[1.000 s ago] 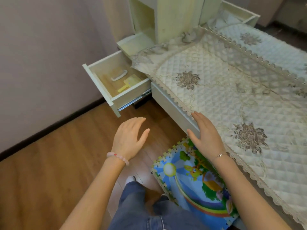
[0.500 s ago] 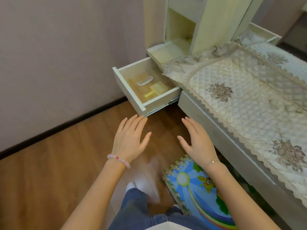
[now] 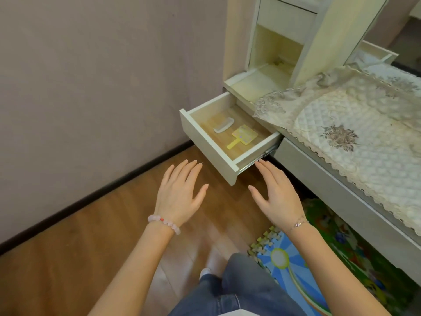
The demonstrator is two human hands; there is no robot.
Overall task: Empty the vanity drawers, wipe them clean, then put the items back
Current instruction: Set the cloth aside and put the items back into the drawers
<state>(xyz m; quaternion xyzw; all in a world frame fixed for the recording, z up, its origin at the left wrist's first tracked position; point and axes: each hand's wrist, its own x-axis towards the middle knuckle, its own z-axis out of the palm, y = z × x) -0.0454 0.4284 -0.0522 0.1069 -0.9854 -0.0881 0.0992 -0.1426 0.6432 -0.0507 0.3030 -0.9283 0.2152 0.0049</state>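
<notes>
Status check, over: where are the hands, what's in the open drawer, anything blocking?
Both open and empty: left hand, right hand, hovering near the drawer. Drawer pulled out, holding white comb and yellow paddle-shaped item. Nothing blocking access.

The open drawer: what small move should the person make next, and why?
Probably reach the right hand into the drawer and lift out the yellow paddle-shaped item, nearest it. The drawer stands open holding that and a white comb; the left hand is open too, both empty.
</notes>
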